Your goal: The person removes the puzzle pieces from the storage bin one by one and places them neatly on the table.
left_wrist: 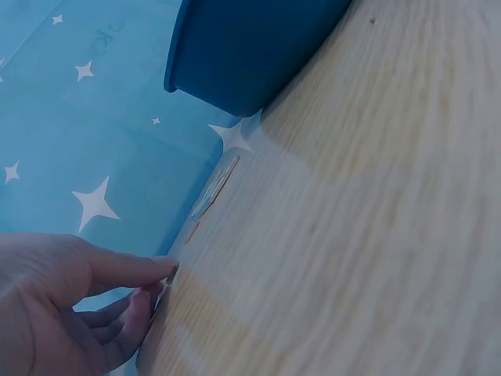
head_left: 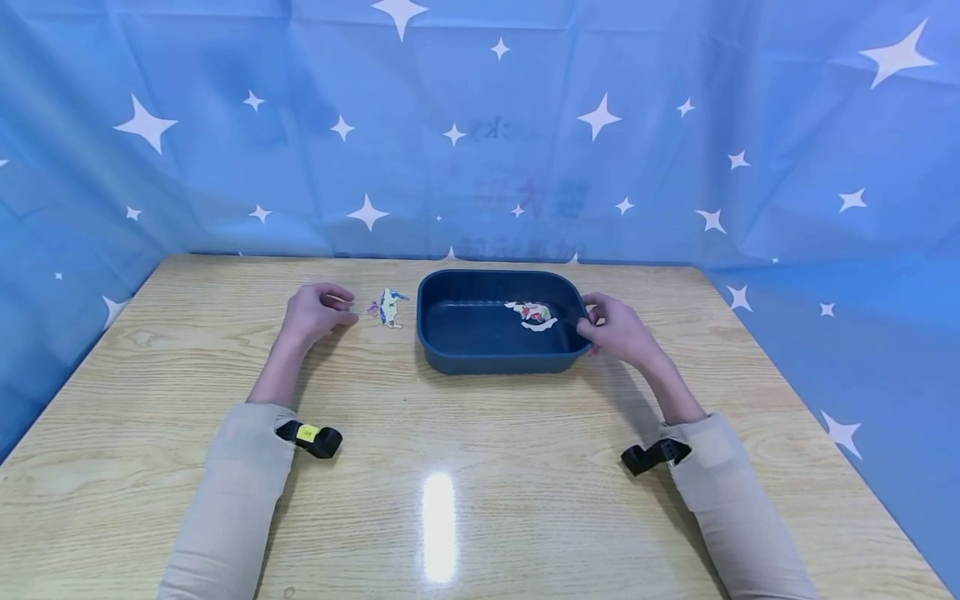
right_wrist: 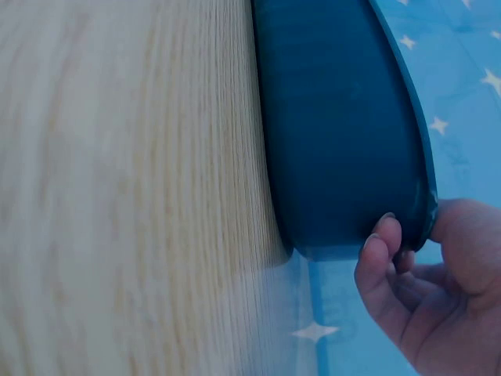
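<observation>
A dark blue rectangular plastic tub (head_left: 495, 364) stands on the wooden table. My right hand (head_left: 618, 329) grips its right end, thumb over the rim and fingers curled against the outer wall, as the right wrist view shows. Inside the tub lie colourful cut-out pieces with white edges (head_left: 534, 312). My left hand (head_left: 318, 312) is left of the tub, low over the table, its thumb and forefinger apart with nothing clearly between them. Just beyond those fingertips lie a small purple piece (head_left: 372, 308) and a larger blue-and-cream cut-out (head_left: 389, 308). What the cut-outs depict is too small to tell.
The wooden table (head_left: 360, 500) reaches back to a blue curtain (head_left: 450, 167) with white stars. A black wrist camera (head_left: 318, 440) sits on the left sleeve and another camera (head_left: 648, 457) on the right one.
</observation>
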The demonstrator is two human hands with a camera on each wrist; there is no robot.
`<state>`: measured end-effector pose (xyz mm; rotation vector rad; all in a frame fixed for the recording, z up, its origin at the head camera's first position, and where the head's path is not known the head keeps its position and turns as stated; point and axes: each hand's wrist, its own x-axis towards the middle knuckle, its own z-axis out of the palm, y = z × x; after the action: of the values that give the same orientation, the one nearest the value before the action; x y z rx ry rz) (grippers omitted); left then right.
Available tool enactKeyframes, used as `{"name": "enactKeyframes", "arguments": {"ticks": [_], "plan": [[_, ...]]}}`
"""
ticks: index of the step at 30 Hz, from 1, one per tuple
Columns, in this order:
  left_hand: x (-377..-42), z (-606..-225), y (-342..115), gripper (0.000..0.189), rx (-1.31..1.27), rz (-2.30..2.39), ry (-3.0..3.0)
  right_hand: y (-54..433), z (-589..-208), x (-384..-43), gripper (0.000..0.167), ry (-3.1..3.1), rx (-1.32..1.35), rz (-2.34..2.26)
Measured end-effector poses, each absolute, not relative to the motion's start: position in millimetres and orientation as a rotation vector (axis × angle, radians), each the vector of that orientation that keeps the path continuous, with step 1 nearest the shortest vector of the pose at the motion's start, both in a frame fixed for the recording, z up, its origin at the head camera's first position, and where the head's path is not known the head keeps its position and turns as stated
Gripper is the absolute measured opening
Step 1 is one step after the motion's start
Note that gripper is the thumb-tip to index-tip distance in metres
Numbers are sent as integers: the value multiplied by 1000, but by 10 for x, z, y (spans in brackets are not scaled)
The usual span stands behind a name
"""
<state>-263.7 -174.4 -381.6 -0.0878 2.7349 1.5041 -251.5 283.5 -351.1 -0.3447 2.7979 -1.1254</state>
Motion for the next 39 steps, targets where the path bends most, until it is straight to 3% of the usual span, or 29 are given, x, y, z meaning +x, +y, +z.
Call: {"name": "enactKeyframes", "arguments": {"ticks": [9, 15, 29, 39], "plan": [[-2611, -3727, -1756, 38, -129, 1594, 2680, 2816, -3497, -2513, 45, 2800, -348, -1111], [-2592, -3567, -1614, 34, 5, 1691, 2680, 2821, -3492, -2505, 46, 2794, -348, -1120], [-2451, -3264, -908, 20, 429, 1773, 2613, 2831, -3486, -2494, 46, 2804, -349, -1108], [-2431, -3268, -353, 16, 611, 1695, 2534, 2832, -3504, -2508, 45, 2799, -347, -1117]]}}
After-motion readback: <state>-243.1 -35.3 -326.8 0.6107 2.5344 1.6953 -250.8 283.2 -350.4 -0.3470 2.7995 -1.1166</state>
